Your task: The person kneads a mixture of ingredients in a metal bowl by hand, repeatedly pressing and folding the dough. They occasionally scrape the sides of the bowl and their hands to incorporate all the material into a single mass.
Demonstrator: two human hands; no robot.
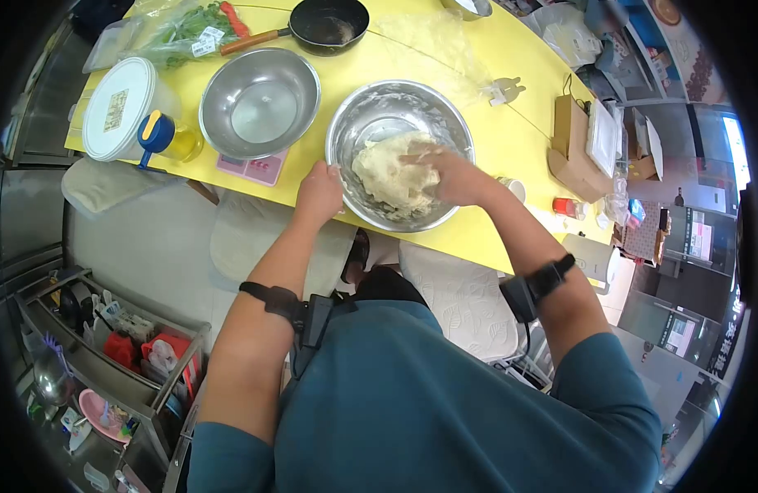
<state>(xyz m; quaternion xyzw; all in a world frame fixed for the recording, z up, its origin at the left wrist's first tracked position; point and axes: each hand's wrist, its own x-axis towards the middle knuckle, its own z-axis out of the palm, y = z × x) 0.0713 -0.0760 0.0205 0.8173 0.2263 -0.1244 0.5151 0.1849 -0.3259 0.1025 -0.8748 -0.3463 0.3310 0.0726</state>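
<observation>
1. In the head view, the mixing bowl (pixel 354 123) sits at the upper centre of the frame, near the front edge of the yellow tabletop (pixel 531 135). The dough (pixel 385 177) lies inside, toward its lower part, rough and lumpy.
2. Your left hand (pixel 320 192) has its grip closed on the bowl's rim at the lower left; a firm hold there steadies it against your push.
3. Your right hand (pixel 454 174) reaches in from the right, fingers on the dough; you cannot tell whether its grip closes, as the tips are hidden.
4. Residue clings to the wall, so scrape it into the mass, then fold and press with the palm, pushing down rather than toward the table edge.
</observation>
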